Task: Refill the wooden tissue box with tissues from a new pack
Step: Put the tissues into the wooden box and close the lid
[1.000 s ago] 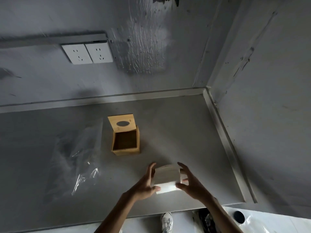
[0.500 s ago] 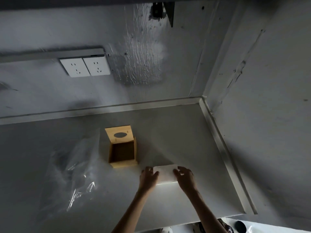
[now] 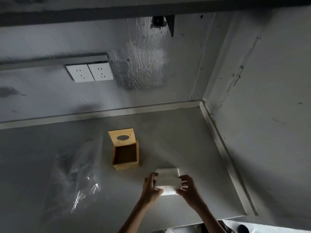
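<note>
The wooden tissue box [image 3: 125,156] stands open on the grey table [image 3: 185,140], its lid with an oval slot tipped back. Its inside looks dark and bare. Just in front and to the right of it I hold a white stack of tissues [image 3: 167,180] between both hands. My left hand [image 3: 150,188] grips the stack's left side and my right hand [image 3: 188,189] grips its right side. The stack is raised slightly off the table, a short way from the box's front corner.
A crumpled clear plastic wrapper [image 3: 74,177] lies on the table left of the box. Grey walls close the table at the back and right. Two white wall sockets [image 3: 89,72] sit on the back wall. The table's near edge runs just below my forearms.
Both hands pressed the tissue stack down onto the table, then lifted it again and squeezed it from the sides. The view tilted upward, showing more of the wall.
</note>
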### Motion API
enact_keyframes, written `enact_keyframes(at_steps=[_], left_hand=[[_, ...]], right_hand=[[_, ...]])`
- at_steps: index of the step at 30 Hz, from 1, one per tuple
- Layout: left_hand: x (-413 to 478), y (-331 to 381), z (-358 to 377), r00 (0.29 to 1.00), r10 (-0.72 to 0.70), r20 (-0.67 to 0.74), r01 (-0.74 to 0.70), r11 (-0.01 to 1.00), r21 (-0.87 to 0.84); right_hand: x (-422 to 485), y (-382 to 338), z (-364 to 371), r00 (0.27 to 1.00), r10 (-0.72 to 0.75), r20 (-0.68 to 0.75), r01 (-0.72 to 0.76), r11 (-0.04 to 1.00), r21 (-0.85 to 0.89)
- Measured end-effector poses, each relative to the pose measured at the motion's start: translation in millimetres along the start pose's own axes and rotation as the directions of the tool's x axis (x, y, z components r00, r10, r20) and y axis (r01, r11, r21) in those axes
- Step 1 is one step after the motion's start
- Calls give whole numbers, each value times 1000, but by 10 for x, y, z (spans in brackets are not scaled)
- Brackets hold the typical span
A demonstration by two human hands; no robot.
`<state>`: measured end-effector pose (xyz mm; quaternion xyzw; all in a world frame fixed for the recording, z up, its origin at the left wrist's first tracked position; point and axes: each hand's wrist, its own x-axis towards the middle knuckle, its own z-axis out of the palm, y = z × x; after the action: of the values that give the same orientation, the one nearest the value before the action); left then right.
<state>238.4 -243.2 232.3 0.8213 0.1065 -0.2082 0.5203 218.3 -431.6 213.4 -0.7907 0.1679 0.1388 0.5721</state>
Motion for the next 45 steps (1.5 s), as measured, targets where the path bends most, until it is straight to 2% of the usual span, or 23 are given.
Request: enact_keyframes(at_steps=[2,5,11,15,19,22,25,30,34,38,40,42,44,45], left_hand=[[-102,-72,-4,995,104,4,-104,988,115],[-231,-196,-12,967,252,30,-253,953,166],[-445,-332,-48,942,295,162,-327,915,235],[-620,-469,-42,922,339,189,-386,855,346],[-798,-582,-92,927,358,108,-372,857,357],[-897,-709,-139,936,351,35,-343,880,328],[-958,-778,-126,951,308,30,-301,896,327],[-982,-755,-36,961,276,-4,-262,919,295],[-990,-779,45,957,288,-20,-267,911,314],[-989,-792,52,945,321,-57,-290,908,302],[-990,-800,72,947,315,-57,-286,912,294],[-1001,-756,84,958,280,-69,-248,922,298],[-1008,-738,86,962,263,-74,-234,932,277],[-1005,-738,86,965,253,-69,-226,936,270]], right_hand=[[-75,75,9,999,-54,-6,54,998,-32],[-205,112,21,989,-146,-35,141,985,-101],[-441,201,73,967,-253,-33,242,952,-186],[-614,203,139,968,-243,70,252,948,-192],[-708,244,211,942,-305,140,330,917,-223],[-786,219,285,944,-241,225,297,918,-262],[-814,231,368,940,-154,305,250,918,-309],[-774,524,616,961,-92,259,118,989,-88],[-876,337,575,967,-66,245,73,997,-19],[-844,417,651,955,-123,271,152,984,-88],[-790,555,716,958,-89,273,117,989,-89],[-891,331,692,953,-47,299,98,983,-157],[-877,371,701,948,-121,294,182,964,-192],[-860,397,695,950,-118,288,179,964,-196]])
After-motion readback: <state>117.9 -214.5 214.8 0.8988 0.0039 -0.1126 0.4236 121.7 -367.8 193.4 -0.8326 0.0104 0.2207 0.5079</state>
